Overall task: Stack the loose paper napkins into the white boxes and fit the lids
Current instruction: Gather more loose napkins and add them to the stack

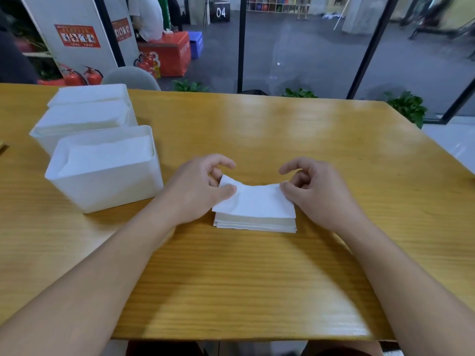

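Where both hands pinch it, top napkin [257, 202] lengthwise left-right.

Left hand [199, 191] and right hand [312, 191] pinch the top napkin [254, 201] off a stack [254, 223] at table [334, 150] centre; three filled boxes [102, 173] near the left edge.

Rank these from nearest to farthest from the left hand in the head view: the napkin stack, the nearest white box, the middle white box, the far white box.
From the left hand:
1. Napkin stack, at its fingertips; its top sheet is pinched by that hand.
2. Nearest white box, just to its left.
3. Middle white box, behind that.
4. Far white box, at the table's back-left.
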`<state>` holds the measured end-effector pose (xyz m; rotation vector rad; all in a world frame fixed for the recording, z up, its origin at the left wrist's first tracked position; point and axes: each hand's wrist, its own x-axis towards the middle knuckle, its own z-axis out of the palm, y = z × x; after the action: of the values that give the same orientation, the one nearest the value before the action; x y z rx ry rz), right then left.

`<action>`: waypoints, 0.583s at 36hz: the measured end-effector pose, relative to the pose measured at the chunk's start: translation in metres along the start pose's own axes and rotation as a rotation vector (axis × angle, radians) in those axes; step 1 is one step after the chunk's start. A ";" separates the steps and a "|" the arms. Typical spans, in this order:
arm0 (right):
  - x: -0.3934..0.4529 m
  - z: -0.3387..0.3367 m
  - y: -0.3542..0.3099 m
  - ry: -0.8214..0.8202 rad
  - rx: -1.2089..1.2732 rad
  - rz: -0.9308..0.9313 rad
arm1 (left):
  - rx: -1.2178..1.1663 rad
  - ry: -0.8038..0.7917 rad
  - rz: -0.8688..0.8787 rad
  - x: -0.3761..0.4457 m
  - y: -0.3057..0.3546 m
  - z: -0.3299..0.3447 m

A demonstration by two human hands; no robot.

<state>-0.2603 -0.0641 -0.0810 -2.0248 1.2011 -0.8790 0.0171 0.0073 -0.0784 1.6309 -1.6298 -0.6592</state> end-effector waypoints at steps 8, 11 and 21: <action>-0.004 -0.013 -0.003 0.041 -0.205 -0.049 | 0.191 -0.035 0.018 -0.001 0.001 -0.004; -0.007 -0.011 -0.004 -0.087 -0.222 -0.005 | 0.215 -0.134 0.013 -0.001 0.003 -0.009; -0.012 -0.002 -0.010 -0.233 -0.249 0.032 | 0.322 -0.256 -0.021 -0.009 0.007 -0.003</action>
<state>-0.2609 -0.0497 -0.0747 -2.2253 1.2561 -0.4788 0.0145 0.0166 -0.0724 1.8524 -1.9889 -0.6636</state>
